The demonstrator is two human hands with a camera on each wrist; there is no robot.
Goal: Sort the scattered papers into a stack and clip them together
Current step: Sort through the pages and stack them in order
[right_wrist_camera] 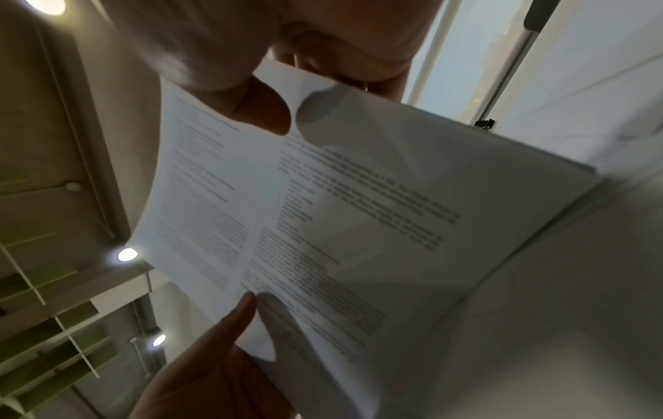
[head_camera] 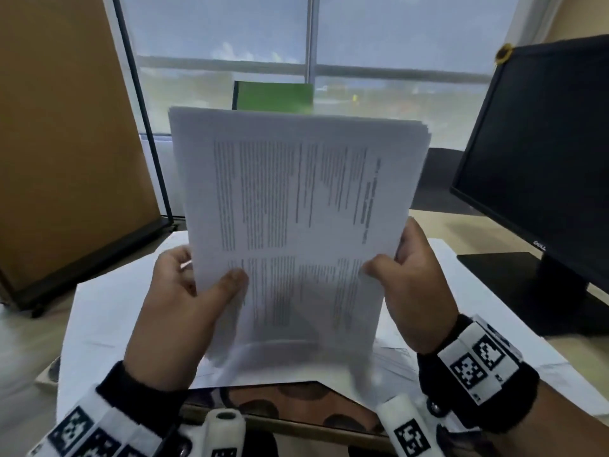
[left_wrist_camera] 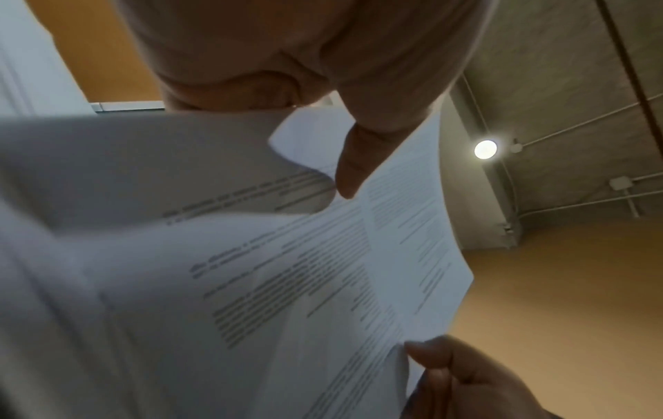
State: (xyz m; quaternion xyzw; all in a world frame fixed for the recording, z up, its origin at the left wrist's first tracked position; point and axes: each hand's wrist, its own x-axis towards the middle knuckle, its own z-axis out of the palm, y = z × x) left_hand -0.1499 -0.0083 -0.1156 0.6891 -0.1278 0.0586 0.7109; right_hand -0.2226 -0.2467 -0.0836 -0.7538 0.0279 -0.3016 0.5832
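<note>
Papers, gathered into one stack, stand nearly upright between both hands, their blurred lower edge down at the white sheet spread over the desk. Printed text runs sideways on the front page, and the top edges fan slightly apart at the stack's upper right corner. The left hand grips the stack's left edge low down, thumb pressed on the front page and fingers curled behind. The right hand clamps the right edge at about the same height, thumb on the front and fingers wrapped to the back. From the left wrist view the thumb lies flat across the printed face of the papers; the right wrist view shows the same pinch on the papers. A dark monitor stands to the right of the stack, and a green folder shows just above its top edge, in front of the window. A brown board leans to the left of the stack.
</note>
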